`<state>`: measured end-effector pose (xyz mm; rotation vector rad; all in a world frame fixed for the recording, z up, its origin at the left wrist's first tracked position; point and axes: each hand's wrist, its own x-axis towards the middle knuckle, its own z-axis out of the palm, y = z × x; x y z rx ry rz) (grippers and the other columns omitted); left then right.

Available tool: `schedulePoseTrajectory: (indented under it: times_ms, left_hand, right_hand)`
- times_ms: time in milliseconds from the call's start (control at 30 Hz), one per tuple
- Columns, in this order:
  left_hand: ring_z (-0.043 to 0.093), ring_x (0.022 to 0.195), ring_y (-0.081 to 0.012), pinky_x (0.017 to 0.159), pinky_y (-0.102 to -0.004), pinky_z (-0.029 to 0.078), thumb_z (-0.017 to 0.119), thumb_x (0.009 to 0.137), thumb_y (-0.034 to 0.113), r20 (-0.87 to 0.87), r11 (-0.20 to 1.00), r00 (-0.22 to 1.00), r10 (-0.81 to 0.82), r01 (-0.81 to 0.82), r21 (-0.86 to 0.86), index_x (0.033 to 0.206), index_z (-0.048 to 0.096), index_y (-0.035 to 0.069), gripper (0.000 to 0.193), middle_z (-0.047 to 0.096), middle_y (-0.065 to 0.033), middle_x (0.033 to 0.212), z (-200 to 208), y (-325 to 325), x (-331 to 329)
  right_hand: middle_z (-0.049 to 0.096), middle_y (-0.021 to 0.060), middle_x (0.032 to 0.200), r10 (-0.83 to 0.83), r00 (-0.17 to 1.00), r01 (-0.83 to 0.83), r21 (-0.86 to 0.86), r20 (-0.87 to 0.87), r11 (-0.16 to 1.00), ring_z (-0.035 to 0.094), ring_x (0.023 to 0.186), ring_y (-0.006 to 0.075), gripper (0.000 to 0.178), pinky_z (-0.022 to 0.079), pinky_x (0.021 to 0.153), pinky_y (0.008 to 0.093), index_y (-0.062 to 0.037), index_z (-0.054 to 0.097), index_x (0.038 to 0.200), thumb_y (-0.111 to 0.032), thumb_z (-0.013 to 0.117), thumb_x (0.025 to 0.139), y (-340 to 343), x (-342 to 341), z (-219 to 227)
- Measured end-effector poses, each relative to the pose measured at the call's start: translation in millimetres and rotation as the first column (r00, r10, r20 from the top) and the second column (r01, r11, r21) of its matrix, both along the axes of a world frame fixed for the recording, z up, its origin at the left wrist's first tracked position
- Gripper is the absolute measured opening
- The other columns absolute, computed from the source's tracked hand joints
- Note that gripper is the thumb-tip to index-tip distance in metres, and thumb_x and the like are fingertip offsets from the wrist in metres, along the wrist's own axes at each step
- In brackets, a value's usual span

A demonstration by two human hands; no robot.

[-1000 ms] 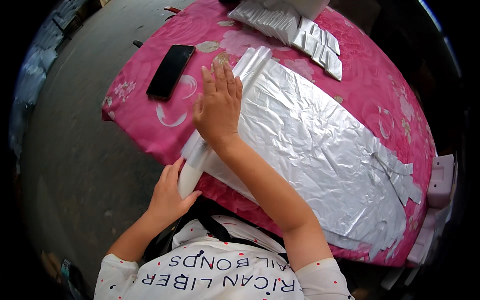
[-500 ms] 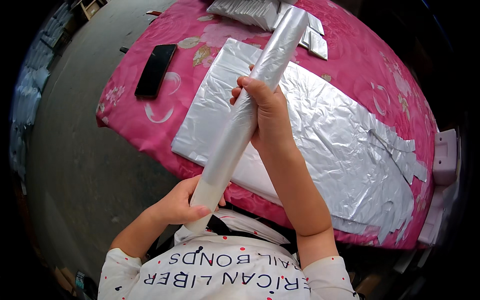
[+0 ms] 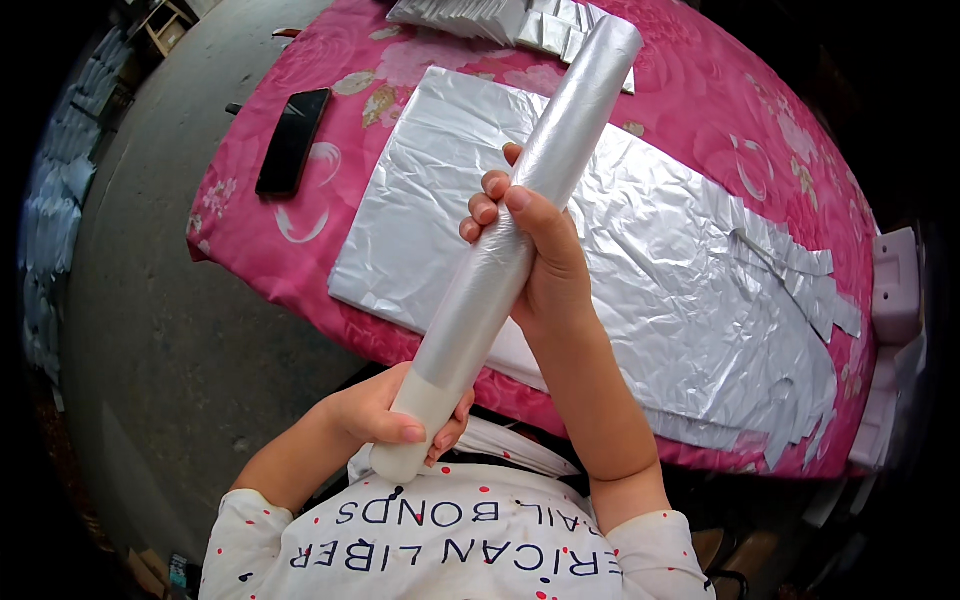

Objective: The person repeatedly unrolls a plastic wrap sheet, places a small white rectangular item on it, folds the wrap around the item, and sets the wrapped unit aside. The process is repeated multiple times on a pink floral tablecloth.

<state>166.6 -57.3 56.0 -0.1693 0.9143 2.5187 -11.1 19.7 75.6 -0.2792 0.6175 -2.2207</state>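
Observation:
A long roll of clear, shiny plastic film (image 3: 575,120) slants across the middle, its upper end pointing away to the right. Around its pale, whitish lower end, close to the shirt, my left hand (image 3: 372,412) is closed. My right hand (image 3: 550,260) wraps the roll near its middle, thumb on top and fingertips showing on the left side. Under the roll lies a pile of large, crinkled silvery plastic sheets (image 3: 670,280), with ragged, cut strips at its right end. A thin dark line crosses those strips; I cannot tell what it is.
A pink flowered cloth (image 3: 250,235) covers the table. A black phone (image 3: 293,143) lies at the left, and folded silvery packets (image 3: 465,18) sit at the far edge. Pale pink plastic containers (image 3: 895,285) stand by the right edge. Bluish stacks (image 3: 60,215) line the far left.
The roll has shifted slightly right and toward me, with both hands still around it. The table and its things appear a little further left and up in the view.

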Motion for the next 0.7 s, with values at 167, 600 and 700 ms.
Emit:
schedulePoseTrajectory:
  times_ms: [167, 600, 700]
  left_hand:
    - [0.057, 0.066, -0.0134, 0.058, -0.0278, 0.051, 0.074, 0.067, 0.034, -0.013, 0.995, 1.0, 0.001, 0.0, 0.1, 0.097, 0.05, 0.002, 0.05, 0.054, -0.0054, 0.072, -2.2, 3.2, -3.9]
    - [0.056, 0.071, -0.0122, 0.064, -0.0266, 0.049, 0.043, 0.093, 0.04, 0.099, 0.779, 0.962, 0.255, -0.143, -0.611, 0.123, 0.042, 0.002, 0.048, 0.058, -0.0074, 0.086, -20.3, 3.8, -25.2]
    - [0.055, 0.06, -0.0132, 0.058, -0.0267, 0.049, 0.045, 0.087, 0.049, 0.311, 0.876, 0.94, 0.14, 0.029, -0.481, 0.112, 0.051, -0.001, 0.056, 0.056, -0.0074, 0.074, -22.6, -1.3, -17.7]
  right_hand:
    - [0.049, 0.0046, 0.087, 0.03, 0.999, -0.029, -0.027, 0.021, 0.999, 0.052, 0.076, 0.0125, 0.056, 0.047, 0.071, 0.0305, -0.0038, 0.034, 0.122, -0.015, 0.066, 0.076, 2.2, 1.9, -2.4]
    - [0.051, 0.007, 0.092, -0.125, 0.991, 0.131, 0.351, -0.04, 0.927, 0.056, 0.08, 0.0154, 0.062, 0.049, 0.073, 0.0312, 0.0008, 0.032, 0.124, -0.014, 0.068, 0.075, 12.6, 13.1, -35.4]
    - [0.051, 0.0073, 0.093, -0.156, 0.987, 0.131, 0.38, 0.038, 0.916, 0.056, 0.082, 0.0162, 0.058, 0.049, 0.074, 0.0316, -0.0005, 0.035, 0.121, -0.013, 0.069, 0.076, 22.6, 0.4, -39.4]
